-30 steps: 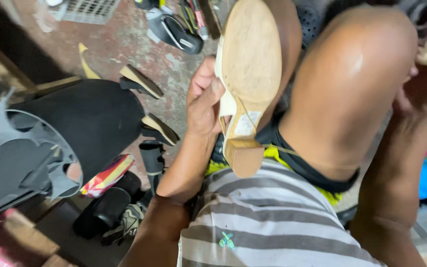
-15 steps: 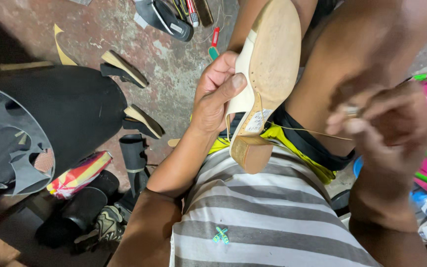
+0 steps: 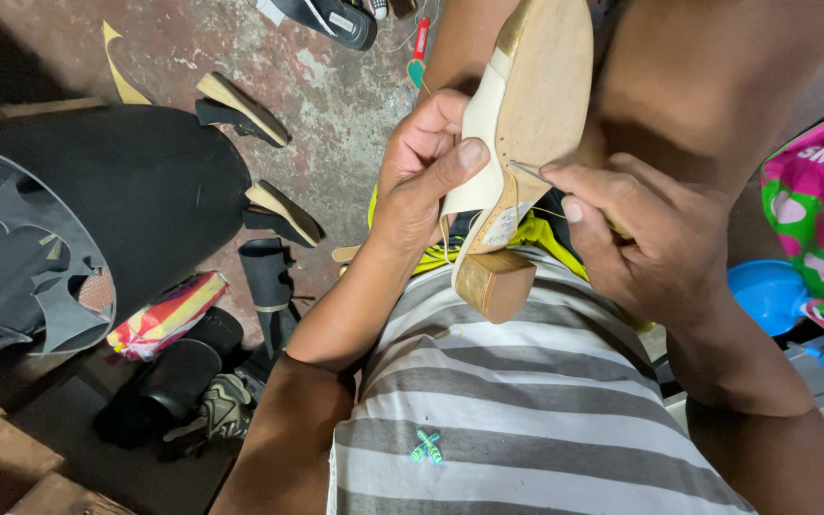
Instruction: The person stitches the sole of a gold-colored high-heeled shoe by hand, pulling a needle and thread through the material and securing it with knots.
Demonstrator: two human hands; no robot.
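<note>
Since half a second ago the right hand (image 3: 650,238) has come in from the lower right and now sits against the shoe (image 3: 526,124); the view has also closed in on both hands. Shoe: cream upper, tan sole turned toward the camera, block heel (image 3: 495,283) pointing down at the striped shirt (image 3: 526,420), toe end up near the top edge. It is held above the lap, against the bare knee (image 3: 717,86). Left hand (image 3: 422,176) is clamped on the shoe's left side, thumb pressed on the cream edge at the waist of the sole, fingers curled behind. Right hand is closed around a thin metal needle or awl (image 3: 529,172), pinched between thumb and forefinger, tip touching the sole just above the heel; the handle is hidden in the fist. A pale thread (image 3: 550,212) runs near the tip. On the floor (image 3: 336,95) to the left: two loose wedge soles (image 3: 240,110), a black sandal (image 3: 326,14), a red-handled tool (image 3: 419,48), dark round sheet material (image 3: 135,191). Right edge: pink and green bag (image 3: 817,229), blue funnel-like plastic piece (image 3: 770,291).
</note>
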